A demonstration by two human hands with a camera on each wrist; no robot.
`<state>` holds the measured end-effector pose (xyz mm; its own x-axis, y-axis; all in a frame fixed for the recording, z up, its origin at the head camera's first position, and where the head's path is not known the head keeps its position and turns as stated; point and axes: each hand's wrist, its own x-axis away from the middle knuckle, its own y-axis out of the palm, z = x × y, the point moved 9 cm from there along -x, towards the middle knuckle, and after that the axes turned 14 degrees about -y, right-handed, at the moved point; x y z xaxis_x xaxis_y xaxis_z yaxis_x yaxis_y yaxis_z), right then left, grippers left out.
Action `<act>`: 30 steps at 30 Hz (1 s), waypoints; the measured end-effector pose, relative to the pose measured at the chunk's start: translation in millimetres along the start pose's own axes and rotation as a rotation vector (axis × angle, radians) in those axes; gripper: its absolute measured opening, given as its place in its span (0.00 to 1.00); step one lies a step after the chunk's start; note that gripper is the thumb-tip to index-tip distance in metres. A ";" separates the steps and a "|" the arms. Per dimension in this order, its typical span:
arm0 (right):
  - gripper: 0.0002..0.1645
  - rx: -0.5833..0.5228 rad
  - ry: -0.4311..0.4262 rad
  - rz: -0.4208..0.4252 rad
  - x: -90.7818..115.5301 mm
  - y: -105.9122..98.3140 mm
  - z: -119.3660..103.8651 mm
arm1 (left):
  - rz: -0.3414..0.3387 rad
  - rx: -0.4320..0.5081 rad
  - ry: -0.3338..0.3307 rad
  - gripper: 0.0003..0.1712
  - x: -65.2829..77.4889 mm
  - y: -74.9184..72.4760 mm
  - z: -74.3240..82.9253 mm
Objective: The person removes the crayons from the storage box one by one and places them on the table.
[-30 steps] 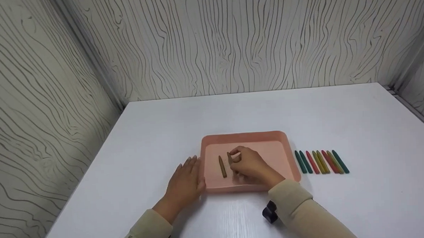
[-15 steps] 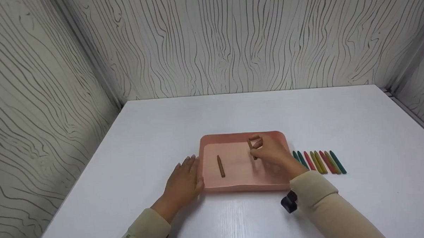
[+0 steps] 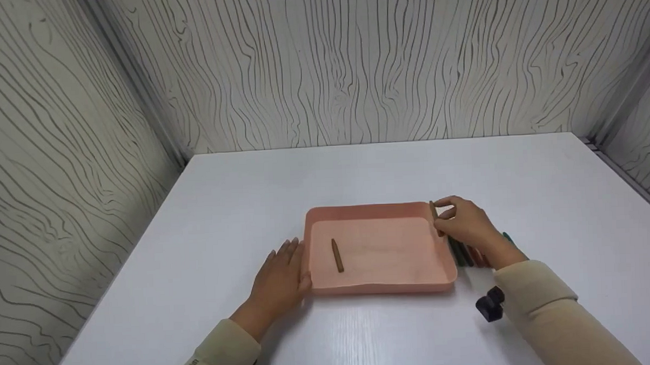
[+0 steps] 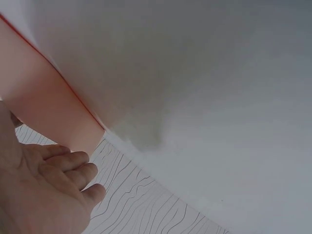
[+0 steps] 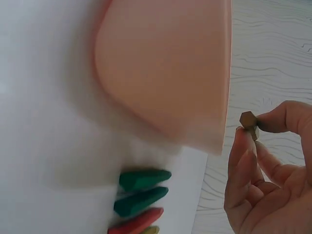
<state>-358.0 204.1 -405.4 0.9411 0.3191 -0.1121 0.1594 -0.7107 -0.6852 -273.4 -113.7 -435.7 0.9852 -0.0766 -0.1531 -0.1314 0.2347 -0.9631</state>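
Note:
Between thumb and fingertips, my right hand [image 3: 470, 226] pinches a brown crayon [image 3: 433, 211] at the right wall of the pink tray [image 3: 381, 248]. The right wrist view shows this crayon's six-sided end [image 5: 247, 119] beyond the tray's rim. Another brown crayon [image 3: 337, 255] lies in the left part of the tray. My left hand [image 3: 279, 278] rests flat on the table with its fingers relaxed, right beside the tray's left wall. In the left wrist view its palm [image 4: 44, 195] faces the tray wall [image 4: 63, 102].
To the right of the tray lies a row of crayons, partly covered by the right hand and forearm. Two green crayons [image 5: 144, 179], a red crayon [image 5: 139, 222] and a yellow tip [image 5: 152, 230] show. The white table [image 3: 239, 196] meets patterned walls [image 3: 353, 68] behind.
My right hand has carried the brown crayon from beside the other one, up and rightward across the tray to its right rim. The left hand has stayed in place.

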 end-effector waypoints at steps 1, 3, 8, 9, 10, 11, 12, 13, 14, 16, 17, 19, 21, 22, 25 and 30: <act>0.33 0.010 0.014 0.000 2.2 -3.5 5.6 | -0.001 0.000 0.000 0.33 0.2 0.0 0.2; 0.34 0.027 0.036 -0.002 6.7 -9.8 16.1 | -0.003 -0.001 0.000 0.32 0.4 0.1 0.4; 0.34 0.054 0.078 -0.010 17.3 -22.8 39.2 | 0.001 -0.006 -0.002 0.32 0.3 1.2 -0.1; 0.34 0.059 0.086 -0.012 19.2 -25.2 43.0 | 0.001 -0.006 -0.003 0.32 0.2 1.4 -0.5; 0.34 0.067 0.091 -0.012 21.0 -27.6 46.2 | 0.002 -0.007 -0.003 0.32 0.1 1.6 -0.7; 0.35 0.070 0.097 -0.013 23.2 -30.1 49.1 | 0.001 -0.007 -0.004 0.32 0.2 1.7 -0.9; 0.35 0.072 0.104 -0.015 25.1 -32.2 52.2 | -0.001 -0.008 -0.005 0.32 0.1 2.2 -1.3; 0.35 0.078 0.111 -0.015 27.0 -34.5 55.0 | -0.002 -0.007 -0.005 0.32 0.2 2.3 -1.4; 0.35 0.084 0.115 -0.015 28.9 -36.9 57.8 | -0.007 -0.001 -0.006 0.33 0.2 2.1 -1.5; 0.35 0.092 0.126 -0.014 32.7 -41.2 63.1 | -0.014 0.005 -0.008 0.33 0.3 1.6 -1.6; 0.35 0.091 0.133 -0.014 34.7 -43.2 66.1 | -0.020 0.006 -0.011 0.33 0.3 1.6 -1.7; 0.35 0.090 0.137 -0.011 38.3 -46.7 71.2 | -0.026 0.011 -0.014 0.33 0.8 0.4 -1.2; 0.35 0.091 0.141 -0.010 42.3 -50.1 75.9 | -0.029 0.010 -0.012 0.33 1.2 -0.7 -0.5; 0.35 0.092 0.142 -0.011 44.4 -51.6 78.3 | -0.031 0.006 -0.013 0.33 1.4 -0.7 -0.3; 0.35 0.109 0.147 -0.018 50.7 -56.2 85.4 | -0.032 -0.001 -0.014 0.33 1.4 -0.6 -0.4; 0.34 0.108 0.157 -0.021 61.5 -63.4 96.1 | -0.037 -0.003 -0.020 0.33 0.4 1.5 -1.4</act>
<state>-338.8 329.1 -438.0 0.9743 0.2250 0.0111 0.1544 -0.6308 -0.7604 -273.4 -114.7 -437.5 0.9915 -0.0654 -0.1128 -0.0950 0.2295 -0.9687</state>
